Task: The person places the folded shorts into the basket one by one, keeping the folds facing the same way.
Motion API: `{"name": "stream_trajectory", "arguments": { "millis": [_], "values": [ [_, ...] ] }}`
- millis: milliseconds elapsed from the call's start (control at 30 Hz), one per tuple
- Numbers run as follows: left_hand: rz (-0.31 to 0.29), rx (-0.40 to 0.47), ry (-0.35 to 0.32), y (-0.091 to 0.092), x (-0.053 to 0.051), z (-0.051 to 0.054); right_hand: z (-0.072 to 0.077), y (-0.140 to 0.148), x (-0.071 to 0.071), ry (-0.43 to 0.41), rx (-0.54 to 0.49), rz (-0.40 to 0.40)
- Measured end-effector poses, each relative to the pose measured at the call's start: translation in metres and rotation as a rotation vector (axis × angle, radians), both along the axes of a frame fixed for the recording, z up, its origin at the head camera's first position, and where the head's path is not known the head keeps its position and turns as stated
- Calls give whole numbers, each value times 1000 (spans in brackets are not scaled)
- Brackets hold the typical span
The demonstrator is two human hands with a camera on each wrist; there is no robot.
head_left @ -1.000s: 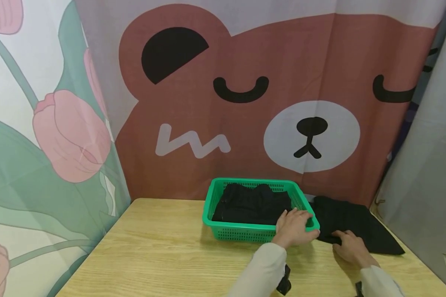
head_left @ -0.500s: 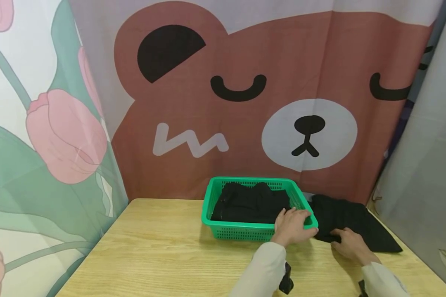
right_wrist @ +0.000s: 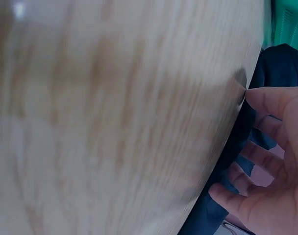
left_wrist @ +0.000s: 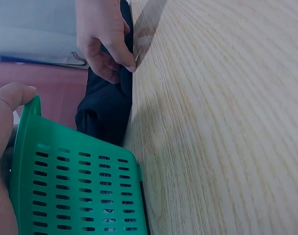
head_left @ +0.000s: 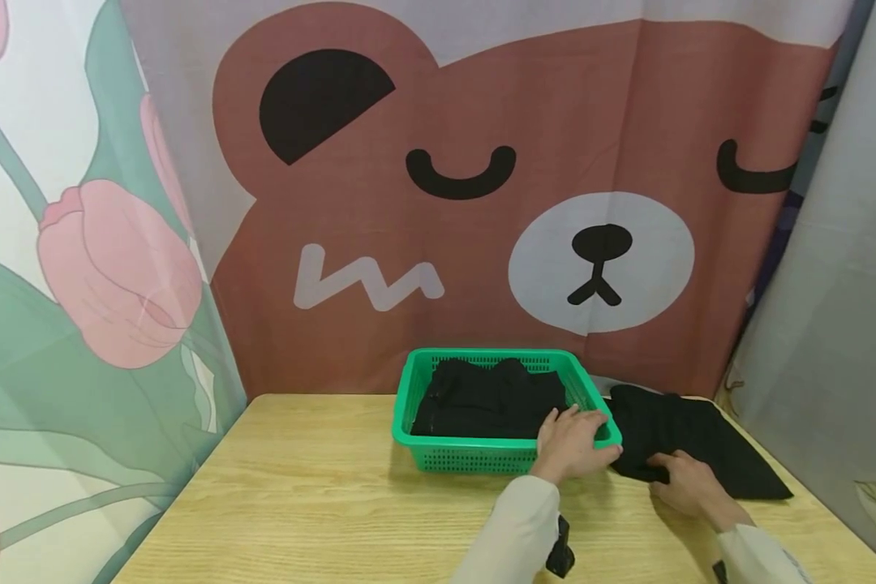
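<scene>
A green plastic basket (head_left: 474,444) with slotted walls stands at the back of the table, with folded black cloth (head_left: 492,399) inside. My left hand (head_left: 573,444) grips the basket's near right corner, its thumb over the outer rim and its fingers reaching inside. In the left wrist view that thumb (left_wrist: 22,94) lies along the rim's top edge. To the right of the basket, another black cloth (head_left: 701,442), possibly a garment, lies flat on the table. My right hand (head_left: 693,487) rests on its near edge, fingers (right_wrist: 264,159) loosely bent and spread.
The wooden table (head_left: 321,503) stretches out in front and to the left. Behind it hangs a curtain (head_left: 380,341) with a brown bear print. Tulip-printed fabric hangs at the left, and a pale curtain (head_left: 832,341) closes off the right side.
The head view has shifted slightly, so the scene slides a little left. Both hands, the basket and the black cloth keep their places.
</scene>
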State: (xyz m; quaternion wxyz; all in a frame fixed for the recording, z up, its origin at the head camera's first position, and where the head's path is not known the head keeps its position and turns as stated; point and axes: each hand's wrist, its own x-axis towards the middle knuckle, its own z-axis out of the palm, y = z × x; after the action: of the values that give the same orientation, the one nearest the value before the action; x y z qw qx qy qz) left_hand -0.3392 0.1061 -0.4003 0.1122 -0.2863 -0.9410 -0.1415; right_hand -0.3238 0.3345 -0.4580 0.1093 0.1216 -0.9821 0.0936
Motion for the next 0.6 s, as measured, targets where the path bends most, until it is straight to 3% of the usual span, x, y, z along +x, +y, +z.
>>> {"name": "stream_trajectory", "arguments": {
  "millis": [600],
  "values": [
    [3, 27, -39, 0, 1, 2, 7, -1, -1, -38, -11, 23]
  ]
}}
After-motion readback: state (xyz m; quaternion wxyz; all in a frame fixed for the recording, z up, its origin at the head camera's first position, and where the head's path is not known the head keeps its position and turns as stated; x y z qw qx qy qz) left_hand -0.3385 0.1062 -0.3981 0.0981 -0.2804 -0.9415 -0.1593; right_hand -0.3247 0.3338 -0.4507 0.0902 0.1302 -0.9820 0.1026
